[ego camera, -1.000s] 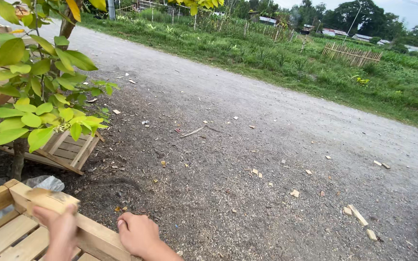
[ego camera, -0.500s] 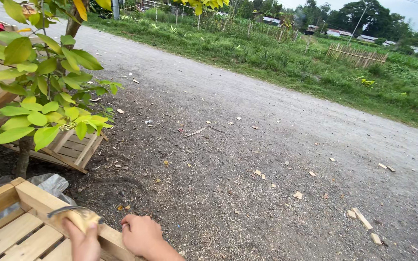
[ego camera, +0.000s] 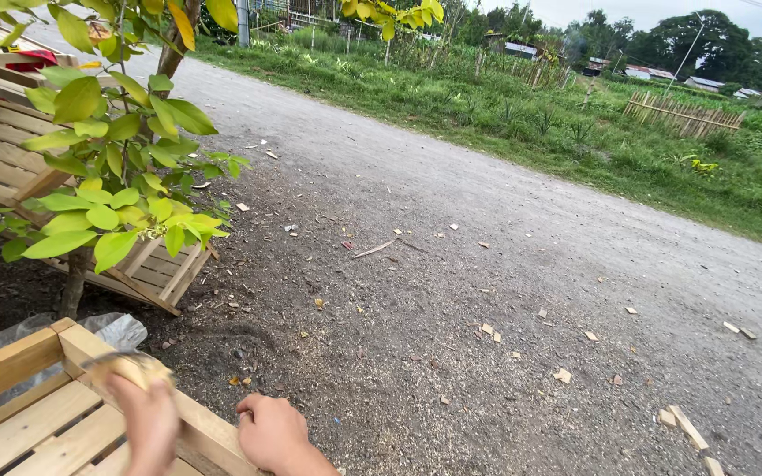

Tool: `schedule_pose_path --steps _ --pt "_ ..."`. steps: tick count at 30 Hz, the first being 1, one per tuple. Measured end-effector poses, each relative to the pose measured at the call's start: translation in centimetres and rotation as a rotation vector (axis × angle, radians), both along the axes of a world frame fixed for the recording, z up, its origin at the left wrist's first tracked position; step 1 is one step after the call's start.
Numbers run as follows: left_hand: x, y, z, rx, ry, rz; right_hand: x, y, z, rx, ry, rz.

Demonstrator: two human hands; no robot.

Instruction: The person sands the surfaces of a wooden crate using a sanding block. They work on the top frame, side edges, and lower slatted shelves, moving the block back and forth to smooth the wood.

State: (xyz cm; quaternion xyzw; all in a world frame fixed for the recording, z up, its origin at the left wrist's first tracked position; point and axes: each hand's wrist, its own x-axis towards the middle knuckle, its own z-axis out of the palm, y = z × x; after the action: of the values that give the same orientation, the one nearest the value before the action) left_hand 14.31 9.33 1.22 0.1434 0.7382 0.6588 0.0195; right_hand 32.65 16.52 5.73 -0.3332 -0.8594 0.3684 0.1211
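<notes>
Outdoor site under flat daylight. A gravel road (ego camera: 504, 229) runs diagonally, strewn with small wood offcuts (ego camera: 686, 427). A grass verge (ego camera: 575, 141) borders its far side, with a bamboo fence (ego camera: 681, 113), trees and distant roofs behind. At left, a leafy sapling (ego camera: 116, 194) stands before a leaning slatted wooden pallet (ego camera: 11, 167).
</notes>
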Motion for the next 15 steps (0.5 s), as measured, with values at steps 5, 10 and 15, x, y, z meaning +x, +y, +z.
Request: schedule_pose_path --steps 5,10,15 --pt "3.1 0.6 -1.9 -0.115 0.084 -0.016 -0.1 0.1 -0.1 -0.010 -0.025 0.012" --pt "-7.3 -0.6 3.8 -0.099 -0.202 0.085 -0.3 0.1 -0.3 -0.075 -0.048 -0.005" --pt "-7.6 -0.6 4.7 -0.075 -0.286 0.099 -0.8 0.5 -0.4 -0.035 -0.044 -0.005"
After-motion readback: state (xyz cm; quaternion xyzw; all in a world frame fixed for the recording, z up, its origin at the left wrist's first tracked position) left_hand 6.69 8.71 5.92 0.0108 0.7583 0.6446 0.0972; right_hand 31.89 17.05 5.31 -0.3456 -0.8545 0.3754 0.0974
